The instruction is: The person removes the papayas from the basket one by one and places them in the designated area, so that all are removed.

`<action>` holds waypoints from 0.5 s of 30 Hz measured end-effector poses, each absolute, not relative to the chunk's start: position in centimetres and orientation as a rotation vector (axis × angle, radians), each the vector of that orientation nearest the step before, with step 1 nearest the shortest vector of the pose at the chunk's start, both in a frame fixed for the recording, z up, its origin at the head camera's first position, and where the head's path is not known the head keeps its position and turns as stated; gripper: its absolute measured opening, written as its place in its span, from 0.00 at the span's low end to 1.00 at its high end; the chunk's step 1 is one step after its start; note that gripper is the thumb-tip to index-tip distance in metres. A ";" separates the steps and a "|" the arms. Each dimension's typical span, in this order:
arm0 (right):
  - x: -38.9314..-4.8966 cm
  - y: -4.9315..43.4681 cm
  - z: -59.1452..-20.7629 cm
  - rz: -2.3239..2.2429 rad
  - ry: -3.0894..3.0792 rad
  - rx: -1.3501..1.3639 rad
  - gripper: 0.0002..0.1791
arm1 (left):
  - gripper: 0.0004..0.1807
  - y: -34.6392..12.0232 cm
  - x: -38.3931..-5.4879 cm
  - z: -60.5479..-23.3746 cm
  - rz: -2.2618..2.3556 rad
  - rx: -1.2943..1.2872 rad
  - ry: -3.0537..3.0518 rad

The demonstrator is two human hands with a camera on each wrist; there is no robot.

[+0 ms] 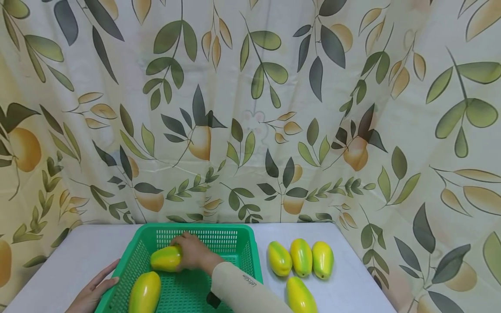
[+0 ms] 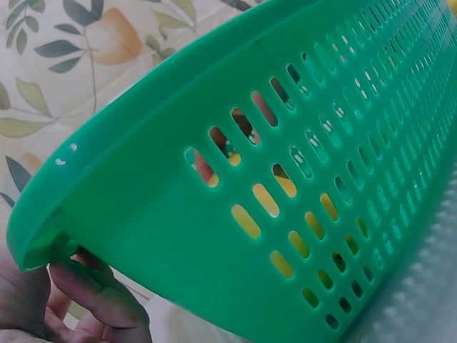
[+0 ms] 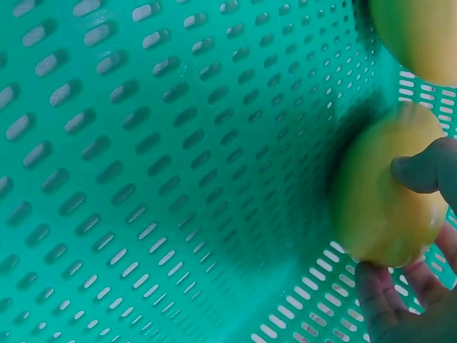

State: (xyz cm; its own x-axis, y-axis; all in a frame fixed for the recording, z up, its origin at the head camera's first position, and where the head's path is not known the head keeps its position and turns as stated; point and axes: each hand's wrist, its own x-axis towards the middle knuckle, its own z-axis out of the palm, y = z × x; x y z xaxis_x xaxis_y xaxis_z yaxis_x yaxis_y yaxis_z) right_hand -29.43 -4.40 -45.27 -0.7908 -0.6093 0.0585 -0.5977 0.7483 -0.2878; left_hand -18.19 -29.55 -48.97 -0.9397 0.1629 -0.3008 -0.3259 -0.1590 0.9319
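Observation:
A green plastic basket (image 1: 256,256) with slotted walls stands at the front of the table. My right hand (image 1: 193,252) is inside it, gripping a yellow-green papaya (image 1: 164,259) near the left wall. In the right wrist view, the thumb lies on one side of this papaya (image 3: 385,193) and the fingers on the other. Closer to me, a second papaya (image 1: 145,293) lies along the basket's left side. My left hand (image 1: 94,289) holds the basket's left rim from outside. Its fingers (image 2: 107,296) curl under the rim (image 2: 43,207) in the left wrist view.
To the right of the basket, three papayas (image 1: 301,257) stand in a row on the white table (image 1: 348,287). Another papaya (image 1: 301,296) lies nearer to me. Behind the table hangs a leaf-and-fruit patterned curtain (image 1: 250,182).

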 end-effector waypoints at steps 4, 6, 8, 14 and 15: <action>-29.2 -4.4 -45.2 -0.475 2.895 -0.959 0.35 | 0.13 -29.4 -18.1 -49.1 2.162 -0.219 1.828; -29.1 -4.3 -45.2 -0.492 2.887 -0.936 0.35 | 0.13 -29.3 -18.0 -49.1 2.158 -0.236 1.844; -29.1 -4.2 -45.2 -0.500 2.886 -0.919 0.35 | 0.13 -29.2 -18.0 -49.1 2.157 -0.244 1.849; -29.2 -4.1 -45.5 -0.522 2.886 -0.920 0.34 | 0.12 -29.2 -18.0 -49.1 2.148 -0.256 1.858; -29.2 -4.1 -45.5 -0.528 2.883 -0.925 0.34 | 0.12 -29.2 -18.0 -49.1 2.144 -0.251 1.860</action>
State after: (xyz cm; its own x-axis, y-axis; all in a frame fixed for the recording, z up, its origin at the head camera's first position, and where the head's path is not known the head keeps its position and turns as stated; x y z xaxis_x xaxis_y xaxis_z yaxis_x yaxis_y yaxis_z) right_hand -29.18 -4.09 -45.51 -0.8168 -0.5756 0.0397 -0.5523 0.7601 -0.3424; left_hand -18.01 -29.18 -49.09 -0.9424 0.1045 -0.3177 -0.3293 -0.1233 0.9361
